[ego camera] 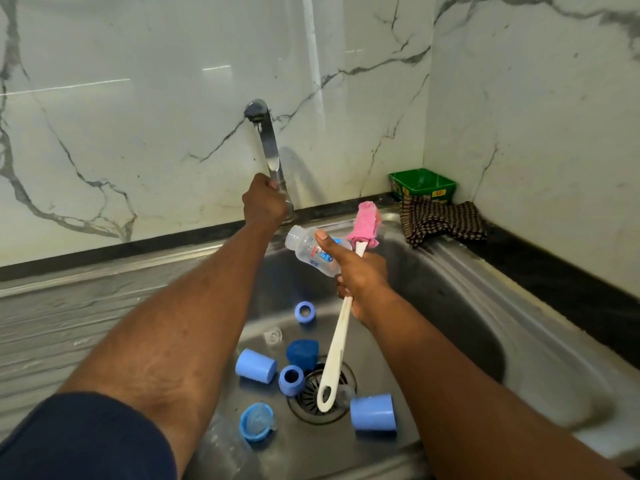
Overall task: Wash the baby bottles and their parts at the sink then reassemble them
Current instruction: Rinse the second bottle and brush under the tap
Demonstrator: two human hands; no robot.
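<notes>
My left hand (265,202) grips the base of the steel tap (268,143) at the back of the sink. No water shows at the spout. My right hand (360,275) holds a clear baby bottle (306,247) lying sideways, mouth to the left, together with a white bottle brush (334,355) whose pink sponge head (365,223) points up. On the sink floor lie two light blue caps (255,365) (373,412), blue screw rings (305,311) (291,380), a dark blue sponge (302,353), a clear teat (273,336) and a ring with a teat (256,421).
The steel sink (485,306) has a round drain (322,393) under the brush handle. A green tub (421,185) and a checked cloth (443,225) sit in the back right corner. A ribbed draining board (69,313) lies left. Marble walls stand behind and right.
</notes>
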